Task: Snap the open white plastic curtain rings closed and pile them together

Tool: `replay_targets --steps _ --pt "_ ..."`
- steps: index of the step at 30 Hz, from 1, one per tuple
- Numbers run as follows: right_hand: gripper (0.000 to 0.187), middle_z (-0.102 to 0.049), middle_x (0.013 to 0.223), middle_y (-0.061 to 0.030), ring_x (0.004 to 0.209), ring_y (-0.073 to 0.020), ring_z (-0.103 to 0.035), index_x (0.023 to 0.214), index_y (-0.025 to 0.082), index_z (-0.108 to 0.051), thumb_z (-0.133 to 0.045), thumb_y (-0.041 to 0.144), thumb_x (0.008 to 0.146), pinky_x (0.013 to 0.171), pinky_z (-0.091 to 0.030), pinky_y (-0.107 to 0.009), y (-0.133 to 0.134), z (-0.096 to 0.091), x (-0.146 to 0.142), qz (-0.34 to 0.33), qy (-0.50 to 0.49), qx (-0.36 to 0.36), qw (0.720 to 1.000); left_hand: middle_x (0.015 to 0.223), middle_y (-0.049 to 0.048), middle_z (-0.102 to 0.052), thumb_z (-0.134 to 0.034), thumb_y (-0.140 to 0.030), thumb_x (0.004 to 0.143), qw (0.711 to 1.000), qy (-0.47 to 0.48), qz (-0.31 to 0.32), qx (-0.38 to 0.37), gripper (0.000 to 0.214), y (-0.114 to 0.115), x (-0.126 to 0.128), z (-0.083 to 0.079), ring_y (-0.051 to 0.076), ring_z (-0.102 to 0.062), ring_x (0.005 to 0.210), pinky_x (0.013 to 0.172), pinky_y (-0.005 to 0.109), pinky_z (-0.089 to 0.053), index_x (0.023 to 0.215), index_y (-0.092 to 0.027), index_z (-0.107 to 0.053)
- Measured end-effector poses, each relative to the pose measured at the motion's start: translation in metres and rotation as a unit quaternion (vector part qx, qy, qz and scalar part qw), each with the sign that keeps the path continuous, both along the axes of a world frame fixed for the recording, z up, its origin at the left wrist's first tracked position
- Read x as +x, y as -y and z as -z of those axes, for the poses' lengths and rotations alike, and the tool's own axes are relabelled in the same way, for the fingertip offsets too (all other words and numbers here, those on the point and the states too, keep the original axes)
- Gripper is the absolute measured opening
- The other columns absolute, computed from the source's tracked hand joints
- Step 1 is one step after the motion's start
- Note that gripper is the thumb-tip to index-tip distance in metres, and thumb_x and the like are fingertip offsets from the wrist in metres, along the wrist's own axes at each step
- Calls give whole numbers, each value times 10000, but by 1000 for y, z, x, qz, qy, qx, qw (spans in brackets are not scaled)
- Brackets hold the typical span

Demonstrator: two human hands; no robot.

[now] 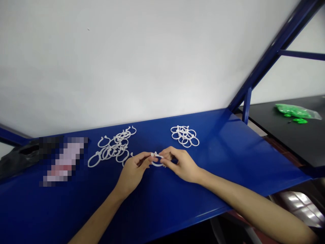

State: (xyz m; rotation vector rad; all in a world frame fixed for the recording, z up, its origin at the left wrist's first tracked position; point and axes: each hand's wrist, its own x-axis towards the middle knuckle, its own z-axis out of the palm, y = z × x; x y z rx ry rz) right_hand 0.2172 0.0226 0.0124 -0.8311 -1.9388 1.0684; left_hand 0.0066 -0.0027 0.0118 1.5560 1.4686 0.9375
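Note:
Between both hands, a white plastic ring (157, 165) with small knobs at its ends is held just above the blue table (177, 206). My left hand (134, 171) pinches its left side. At the ring's right side, my right hand (181, 164) grips it with thumb and fingers. Whether the ring's ends are joined is too small to tell. Left of my left hand lies a loose pile of similar white rings (110, 151), some of them with gaps between their knobbed ends. A smaller cluster of white rings (185, 136), looking closed, sits beyond my right hand.
A black plastic bag (19, 161) and a blurred-out pinkish item (66, 159) lie at the left. Blue metal posts (246, 105) rise at the table's right end. Beyond, a black table (286, 135) holds a clear bag of green pieces (294, 111). A white wall stands behind.

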Motion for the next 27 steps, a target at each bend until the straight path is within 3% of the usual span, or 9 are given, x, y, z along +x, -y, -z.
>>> replay_targets --steps 5,10,16,22,27 --pt "92 -722 918 -35 809 -138 -681 947 188 -682 -597 206 976 742 -530 -247 2 0 3 -35 9 66 997 866 -8 -779 -629 -443 892 994 -63 -5 89 226 4 1 6 166 -715 775 763 278 -563 903 -277 -783" --pt "186 -719 930 -64 819 -151 -692 1016 164 -692 -507 181 1017 760 -544 -262 8 -2 7 -72 37 98 992 776 -25 -739 -617 -281 916 976 -85 23 199 170 10 3 8 108 -687 693 666 203 -537 882 -265 -784" --pt "199 -725 957 -77 859 -159 -707 1039 157 -689 -491 169 1021 788 -559 -267 12 -6 9 -73 31 120 990 753 -22 -701 -606 -182 921 955 -92 43 279 166 15 1 5 86 -657 676 644 178 -519 843 -220 -748" --pt "206 -731 982 -76 888 -161 -706 1050 167 -681 -476 173 1027 809 -564 -274 6 1 9 -53 43 140 988 706 -28 -657 -630 -206 912 947 -115 35 297 149 20 10 3 84 -634 652 637 180 -502 782 -204 -702" --pt "129 -736 996 -64 904 -165 -714 1004 183 -666 -538 198 1006 816 -565 -281 3 4 4 -21 30 110 993 726 -27 -691 -597 -284 935 958 -138 11 252 176 18 13 2 104 -652 653 648 203 -505 808 -215 -696"
